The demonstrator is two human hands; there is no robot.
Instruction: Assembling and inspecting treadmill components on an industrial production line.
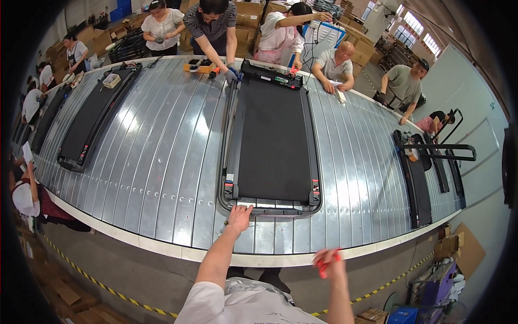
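Red-handled, a small tool (pixel 324 264) sits clenched in the right hand (pixel 329 262), raised at the near rim of the ribbed metal conveyor bench (pixel 162 162); its working end is blurred beyond telling. Left arm outstretched, the left hand (pixel 239 211) rests open-fingered against the near end of the flat black treadmill deck (pixel 272 146). Beyond, a striped-shirted co-worker (pixel 213 24) leans over its far end.

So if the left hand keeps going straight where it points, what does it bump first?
Probably the near end of the black treadmill. The left hand reaches forward over the metal conveyor, fingers right at the treadmill's front edge; whether they already touch it is hard to tell.
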